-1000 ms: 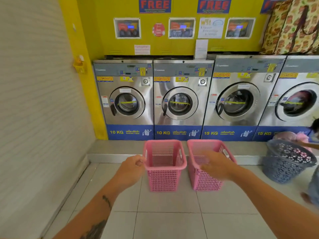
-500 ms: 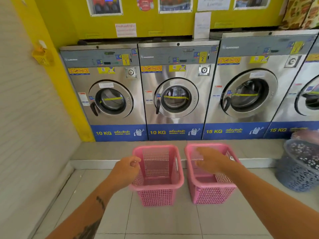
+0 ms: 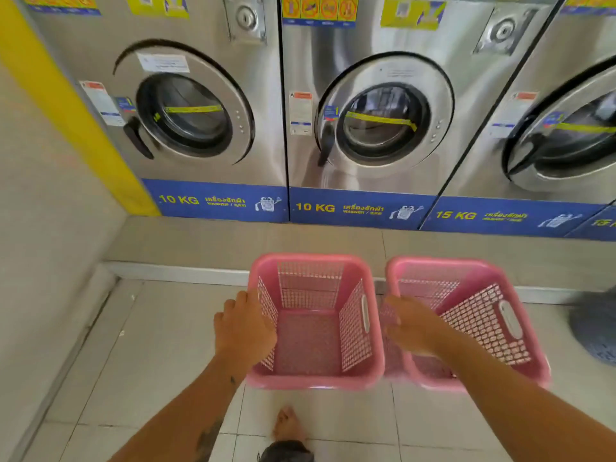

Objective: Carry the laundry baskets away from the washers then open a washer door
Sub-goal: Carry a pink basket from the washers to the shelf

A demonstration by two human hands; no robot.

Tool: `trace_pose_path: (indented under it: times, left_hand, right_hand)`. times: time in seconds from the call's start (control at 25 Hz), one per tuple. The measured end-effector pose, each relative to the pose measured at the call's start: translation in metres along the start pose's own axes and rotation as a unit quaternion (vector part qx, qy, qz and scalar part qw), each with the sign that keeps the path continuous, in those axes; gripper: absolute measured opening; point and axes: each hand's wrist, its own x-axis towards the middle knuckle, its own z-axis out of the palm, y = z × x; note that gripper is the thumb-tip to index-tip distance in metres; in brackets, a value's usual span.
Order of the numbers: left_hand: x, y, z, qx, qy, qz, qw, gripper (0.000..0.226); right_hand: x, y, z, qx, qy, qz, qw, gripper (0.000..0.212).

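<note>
Two empty pink laundry baskets stand side by side on the tiled floor before the washers. My left hand curls over the left rim of the left pink basket. My right hand lies over the left rim of the right pink basket, fingers stretched out, not clearly gripping. Behind them stand steel washers on a raised step: the left 10 KG washer door with its black handle, and the middle 10 KG washer door. Both doors are closed.
A 15 KG washer stands at the right. A dark grey-blue basket sits at the right edge. The concrete step runs under the washers. A wall closes the left side. My bare foot is on the tiles behind the baskets.
I have come closer and bent down. Both hands have dropped onto the baskets' rims; the left hand now wraps the left basket's edge.
</note>
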Motion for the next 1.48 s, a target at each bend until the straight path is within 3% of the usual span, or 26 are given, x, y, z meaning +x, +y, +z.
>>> trace_pose_path:
  times: [0.08,0.2,0.24,0.36,0.56,0.72,0.88,1.08,1.28,1.48]
  left_hand:
    - [0.050,-0.010,0.037,0.048,0.000,0.030,0.998,0.064]
    - [0.106,-0.023,0.095,0.075,-0.026,0.019,0.997,0.078]
    - [0.123,-0.028,0.118,0.072,-0.036,0.008,0.997,0.082]
    - [0.161,-0.048,0.175,0.082,-0.050,-0.022,0.995,0.095]
    - [0.198,-0.097,0.246,0.104,-0.045,-0.027,0.993,0.108]
    - [0.207,-0.104,0.261,0.056,-0.033,-0.011,0.998,0.113]
    - [0.208,-0.102,0.225,0.036,-0.019,0.012,0.999,0.108]
    - [0.170,-0.103,0.116,-0.038,0.014,-0.007,0.999,0.086]
    - [0.060,-0.100,0.016,-0.031,0.041,-0.119,0.992,0.077]
    - [-0.083,-0.096,-0.048,-0.018,0.080,-0.222,0.972,0.085]
  right_hand:
    - [0.053,0.012,0.022,0.008,0.006,0.024,1.000,0.034]
    - [0.133,0.045,0.075,-0.006,-0.001,0.081,0.997,0.080]
    - [0.160,0.060,0.096,-0.032,-0.005,0.085,0.996,0.085]
    - [0.219,0.082,0.138,-0.122,0.042,0.076,0.989,0.084]
    - [0.261,0.107,0.190,-0.095,0.099,0.109,0.984,0.089]
    - [0.272,0.124,0.200,-0.128,0.105,0.075,0.983,0.087]
    - [0.281,0.114,0.162,-0.132,0.108,0.051,0.984,0.095]
    - [0.260,0.059,0.086,-0.150,0.075,0.009,0.986,0.106]
    - [0.193,-0.017,0.013,-0.220,0.055,-0.073,0.971,0.100]
    - [0.117,-0.089,-0.049,-0.270,0.069,-0.231,0.932,0.093]
